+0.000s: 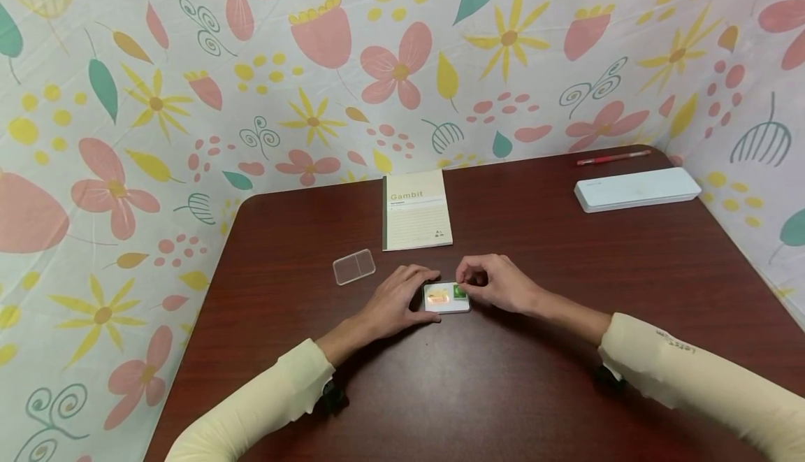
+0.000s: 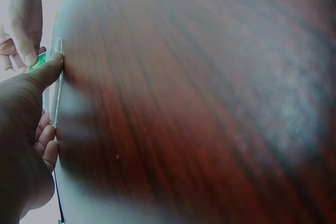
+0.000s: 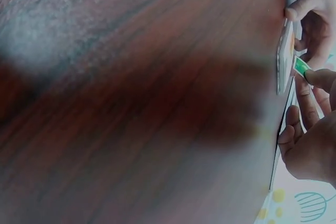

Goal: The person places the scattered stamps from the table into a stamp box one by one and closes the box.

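Observation:
A small flat case (image 1: 448,306) with a white inside and clear edges lies on the table in front of the person. An orange-and-yellow printed piece (image 1: 437,296) sits in its left half. My left hand (image 1: 391,302) holds the case from the left, thumb at the near edge and fingers at the far edge. Between thumb and fingertips, my right hand (image 1: 503,286) pinches a small green stamp-like piece (image 1: 460,291) over the case's right half. In the right wrist view the green piece (image 3: 301,67) is tilted; whether it touches the case is unclear.
A clear rectangular lid (image 1: 354,267) lies to the left, beyond the left hand. Behind the hands is a notebook (image 1: 418,210). A pale blue box (image 1: 638,189) and a red pen (image 1: 613,159) lie at the back right. Flower-patterned cloth (image 1: 352,126) borders the dark table.

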A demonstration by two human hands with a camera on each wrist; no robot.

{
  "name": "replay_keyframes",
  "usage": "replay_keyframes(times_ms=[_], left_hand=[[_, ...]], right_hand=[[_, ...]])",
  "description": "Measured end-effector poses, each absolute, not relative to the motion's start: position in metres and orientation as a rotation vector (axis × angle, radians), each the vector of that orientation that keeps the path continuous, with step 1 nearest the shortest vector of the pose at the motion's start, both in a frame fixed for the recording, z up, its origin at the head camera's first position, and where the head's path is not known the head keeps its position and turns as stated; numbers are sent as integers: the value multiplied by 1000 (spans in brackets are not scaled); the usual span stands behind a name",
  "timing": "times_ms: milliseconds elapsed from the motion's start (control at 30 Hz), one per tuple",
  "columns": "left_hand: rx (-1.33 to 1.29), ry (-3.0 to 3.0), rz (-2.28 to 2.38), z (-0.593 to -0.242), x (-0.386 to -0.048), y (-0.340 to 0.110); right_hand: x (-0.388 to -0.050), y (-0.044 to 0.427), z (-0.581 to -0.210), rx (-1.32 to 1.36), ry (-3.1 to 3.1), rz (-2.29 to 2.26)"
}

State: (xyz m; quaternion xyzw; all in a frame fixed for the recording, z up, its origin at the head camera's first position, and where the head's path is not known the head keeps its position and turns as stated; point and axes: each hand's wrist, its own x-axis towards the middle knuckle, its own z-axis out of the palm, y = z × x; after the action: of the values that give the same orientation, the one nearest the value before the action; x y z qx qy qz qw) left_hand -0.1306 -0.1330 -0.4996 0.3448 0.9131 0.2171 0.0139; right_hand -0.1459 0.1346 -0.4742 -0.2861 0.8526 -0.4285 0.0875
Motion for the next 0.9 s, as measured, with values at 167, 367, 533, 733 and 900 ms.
replay_keyframes(times_ms=[167,367,533,733,900], left_hand=[[1080,2846,675,-500,-131,-133],[1087,2850,675,-500,-131,-134],[1094,2856,673,-501,-131,-134],[1094,2853,674,-502,-131,-134],[1098,2852,676,-501,-131,-134]], right_hand=[[-145,134,-477,-858,2538,-1261],[-144,133,-479,-868,2563,-1237],[-142,132,-480,-871,2580,-1223],[-142,131,-483,-878,2604,-1213],[-142,130,-485,-891,2649,-1202]])
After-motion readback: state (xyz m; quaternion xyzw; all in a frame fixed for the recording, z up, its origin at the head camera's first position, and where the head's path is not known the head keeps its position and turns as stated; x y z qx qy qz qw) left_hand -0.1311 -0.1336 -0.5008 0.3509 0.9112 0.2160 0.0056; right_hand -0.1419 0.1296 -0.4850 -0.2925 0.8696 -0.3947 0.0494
